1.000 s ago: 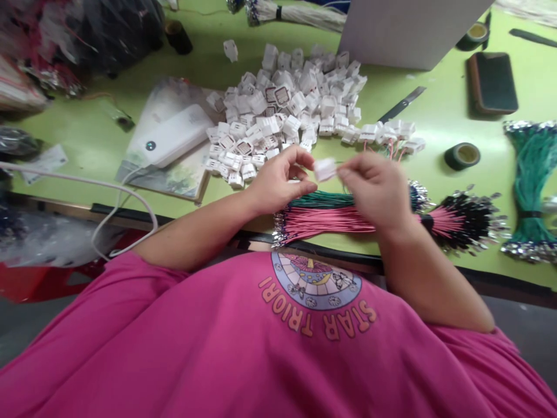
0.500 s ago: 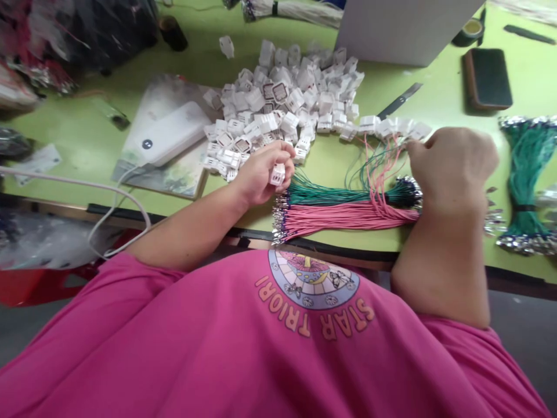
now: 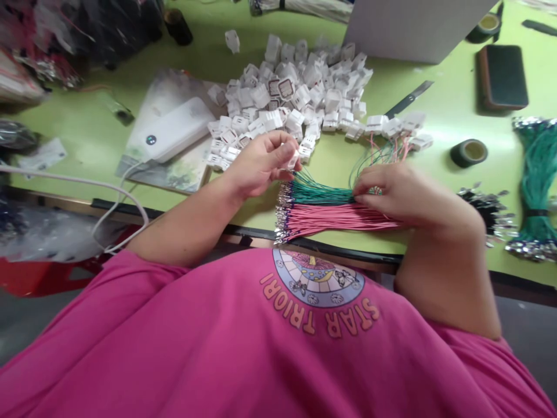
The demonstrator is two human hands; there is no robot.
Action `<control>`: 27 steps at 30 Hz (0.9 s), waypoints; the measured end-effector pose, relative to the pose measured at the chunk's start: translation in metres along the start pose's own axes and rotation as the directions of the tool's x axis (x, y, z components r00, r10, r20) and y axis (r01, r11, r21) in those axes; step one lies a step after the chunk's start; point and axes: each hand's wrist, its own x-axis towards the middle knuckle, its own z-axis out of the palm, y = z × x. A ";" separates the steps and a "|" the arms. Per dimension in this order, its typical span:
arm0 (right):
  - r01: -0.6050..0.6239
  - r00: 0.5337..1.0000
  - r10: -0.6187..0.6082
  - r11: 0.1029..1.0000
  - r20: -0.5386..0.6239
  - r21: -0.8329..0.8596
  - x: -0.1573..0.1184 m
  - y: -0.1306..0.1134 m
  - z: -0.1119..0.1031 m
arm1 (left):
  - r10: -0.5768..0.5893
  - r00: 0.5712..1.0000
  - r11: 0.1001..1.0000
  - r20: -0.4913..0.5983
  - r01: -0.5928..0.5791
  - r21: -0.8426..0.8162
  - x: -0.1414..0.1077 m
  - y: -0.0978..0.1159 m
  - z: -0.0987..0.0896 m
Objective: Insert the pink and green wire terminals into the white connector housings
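My left hand (image 3: 263, 165) pinches a white plastic connector housing (image 3: 290, 158) between thumb and fingers, just in front of the heap of loose white connector housings (image 3: 300, 96). My right hand (image 3: 409, 191) rests palm down over a bundle of green wires (image 3: 322, 193), with its fingertips closed on some of them. Pink wires (image 3: 335, 220) lie alongside, nearer my body. Metal terminals (image 3: 282, 217) line the left ends of both bundles; my right hand covers the other ends. Beyond that hand, several housings with green and pink wires attached (image 3: 394, 125) lie in a row.
A black tape roll (image 3: 469, 152) and a utility knife (image 3: 409, 98) lie to the right, with a phone (image 3: 503, 77) and a tied green wire bundle (image 3: 534, 186) farther out. At left, a white power bank (image 3: 183, 129) sits on a notebook (image 3: 174, 177), its cable trailing. A grey box (image 3: 413, 29) stands behind.
My right hand has come left and toward me, from the row of wired housings to the green wires. The tape roll is now uncovered. My left hand has turned its connector housing.
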 end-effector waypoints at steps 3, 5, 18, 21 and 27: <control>0.015 0.991 -0.026 0.997 0.133 0.080 0.001 -0.007 -0.009 | 0.008 1.000 1.000 -0.013 -0.008 -0.004 0.000 -0.001 0.001; 0.041 0.981 -0.060 0.994 0.184 0.106 0.006 -0.022 -0.005 | 0.018 1.000 1.000 -0.004 -0.018 -0.003 -0.001 -0.002 0.002; 0.022 1.000 -0.019 0.987 -0.020 0.159 0.013 -0.040 0.006 | -0.057 0.983 0.997 0.177 0.049 0.053 -0.007 -0.006 0.004; -0.017 0.965 0.069 0.980 -0.254 0.200 0.012 -0.046 0.010 | -0.086 0.977 0.996 0.194 0.084 0.020 -0.010 -0.004 0.007; -0.009 0.886 0.064 0.993 -0.460 0.121 0.018 -0.060 0.036 | -0.072 0.983 0.997 0.171 0.075 -0.013 -0.010 -0.007 0.008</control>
